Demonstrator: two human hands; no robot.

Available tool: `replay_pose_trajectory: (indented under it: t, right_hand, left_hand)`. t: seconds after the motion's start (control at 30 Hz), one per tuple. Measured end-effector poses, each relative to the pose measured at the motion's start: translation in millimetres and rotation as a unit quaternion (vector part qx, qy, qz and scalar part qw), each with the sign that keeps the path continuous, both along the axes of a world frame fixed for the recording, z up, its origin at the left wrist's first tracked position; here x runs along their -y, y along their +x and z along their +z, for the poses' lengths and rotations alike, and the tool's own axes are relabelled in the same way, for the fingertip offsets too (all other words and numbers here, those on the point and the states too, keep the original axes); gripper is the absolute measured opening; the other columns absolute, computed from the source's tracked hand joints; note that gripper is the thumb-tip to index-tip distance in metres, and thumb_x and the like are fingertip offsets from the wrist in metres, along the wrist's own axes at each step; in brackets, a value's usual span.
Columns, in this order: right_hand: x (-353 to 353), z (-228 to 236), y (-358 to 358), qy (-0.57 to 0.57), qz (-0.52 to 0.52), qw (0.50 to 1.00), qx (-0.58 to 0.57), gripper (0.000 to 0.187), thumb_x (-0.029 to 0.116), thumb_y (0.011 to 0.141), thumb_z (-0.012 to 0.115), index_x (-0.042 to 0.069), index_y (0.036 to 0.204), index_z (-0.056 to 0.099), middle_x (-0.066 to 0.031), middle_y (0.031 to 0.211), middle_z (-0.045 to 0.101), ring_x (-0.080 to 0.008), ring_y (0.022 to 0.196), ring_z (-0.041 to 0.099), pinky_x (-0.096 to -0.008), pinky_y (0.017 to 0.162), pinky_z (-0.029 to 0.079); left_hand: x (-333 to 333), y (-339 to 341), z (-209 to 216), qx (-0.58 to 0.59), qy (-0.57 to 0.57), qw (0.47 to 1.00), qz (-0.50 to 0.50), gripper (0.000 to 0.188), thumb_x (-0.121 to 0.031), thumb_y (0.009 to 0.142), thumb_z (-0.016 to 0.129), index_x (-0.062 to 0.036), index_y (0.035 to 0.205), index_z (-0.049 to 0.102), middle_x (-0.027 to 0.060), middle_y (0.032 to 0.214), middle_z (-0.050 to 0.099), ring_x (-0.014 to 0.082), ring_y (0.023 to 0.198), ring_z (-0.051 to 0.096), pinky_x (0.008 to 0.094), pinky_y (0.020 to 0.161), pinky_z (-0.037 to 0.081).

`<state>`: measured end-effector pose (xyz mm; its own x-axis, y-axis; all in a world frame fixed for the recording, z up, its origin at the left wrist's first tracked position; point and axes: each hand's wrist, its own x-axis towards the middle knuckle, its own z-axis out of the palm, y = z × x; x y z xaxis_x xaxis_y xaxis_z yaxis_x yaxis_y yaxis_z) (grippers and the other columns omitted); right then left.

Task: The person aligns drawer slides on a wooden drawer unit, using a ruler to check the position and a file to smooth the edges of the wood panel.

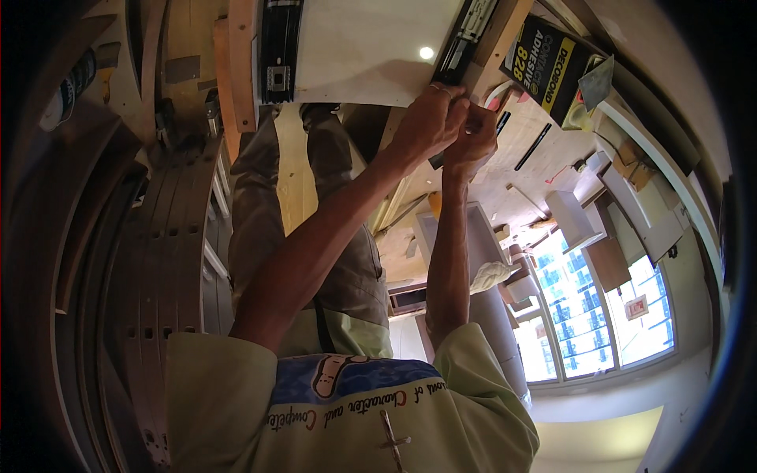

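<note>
My left hand (430, 118) is at the near end of a black drawer slide (465, 39), its fingers curled in against the slide. Beside it, touching, my right hand (471, 146) has thumb and fingers pinched together. Whatever small thing lies between the fingers is hidden by them. The slide runs along a wooden edge to the right of a pale panel (355, 51). Along the panel's left side runs a second black drawer slide (279, 55). Part of a dark strip (436, 161) shows below my hands; I cannot tell whether it is held.
A black and yellow adhesive tin (548, 75) stands to the right, a grey scraper blade (596, 82) by it. A thin black strip (533, 147) lies on the wooden surface below. Stacked brown boards (169, 276) fill the left. White box pieces (572, 221) lie toward the windows.
</note>
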<state>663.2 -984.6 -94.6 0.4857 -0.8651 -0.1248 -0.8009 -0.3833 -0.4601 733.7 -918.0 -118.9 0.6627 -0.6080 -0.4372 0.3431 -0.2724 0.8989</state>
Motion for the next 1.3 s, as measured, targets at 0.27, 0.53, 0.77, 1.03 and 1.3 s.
replay_pose_trajectory:
  t: [0.27, 0.53, 0.77, 1.03, 1.3]
  right_hand:
    - [1, 1, 1, 0.031, -0.029, 0.999, 0.009, 0.018, 0.018, 0.09, 0.073, 0.0, 0.091, 0.069, -0.0119, 0.077, 0.07, -0.0204, 0.068, 0.068, -0.0331, 0.065, 0.055]
    - [3, -1, -3, 0.029, -0.024, 0.999, 0.008, 0.015, 0.015, 0.088, 0.073, 0.0, 0.09, 0.069, -0.0129, 0.078, 0.071, -0.0221, 0.069, 0.071, -0.0345, 0.065, 0.055]
    - [11, 3, -1, 0.039, -0.001, 0.999, -0.001, 0.015, 0.013, 0.087, 0.073, 0.0, 0.095, 0.07, -0.0139, 0.082, 0.073, -0.0228, 0.073, 0.072, -0.0346, 0.07, 0.056]
    - [15, 13, 6, 0.065, 0.018, 0.997, -0.024, 0.016, 0.012, 0.087, 0.071, -0.001, 0.096, 0.068, -0.014, 0.083, 0.073, -0.0223, 0.075, 0.072, -0.0337, 0.07, 0.056]
    - [11, 14, 11, 0.053, 0.008, 0.997, -0.05, 0.018, 0.016, 0.087, 0.074, 0.0, 0.093, 0.069, -0.011, 0.082, 0.073, -0.0201, 0.075, 0.071, -0.0327, 0.072, 0.056]
  left_hand:
    - [3, -3, -3, -0.004, -0.003, 1.0, 0.011, 0.035, -0.022, 0.097, 0.06, 0.0077, 0.113, 0.066, 0.027, 0.101, 0.067, 0.04, 0.094, 0.067, 0.0421, 0.084, 0.053]
    - [3, 7, 1, -0.002, 0.006, 0.999, -0.045, 0.035, -0.022, 0.097, 0.06, 0.0077, 0.115, 0.065, 0.0273, 0.1, 0.067, 0.04, 0.092, 0.067, 0.0427, 0.082, 0.053]
    - [-16, -3, 6, -0.103, 0.021, 0.994, 0.034, 0.036, -0.023, 0.099, 0.058, 0.0048, 0.12, 0.065, 0.0249, 0.105, 0.069, 0.0299, 0.091, 0.071, 0.038, 0.078, 0.055]
    - [-67, -45, 3, -0.218, 0.088, 0.972, 0.009, 0.038, -0.024, 0.101, 0.053, 0.0025, 0.127, 0.062, 0.0226, 0.11, 0.071, 0.0276, 0.092, 0.073, 0.036, 0.083, 0.056]
    - [-40, -59, -4, -0.233, 0.069, 0.97, 0.029, 0.039, -0.024, 0.097, 0.058, 0.0032, 0.124, 0.061, 0.0224, 0.101, 0.073, 0.0275, 0.089, 0.073, 0.0365, 0.079, 0.055]
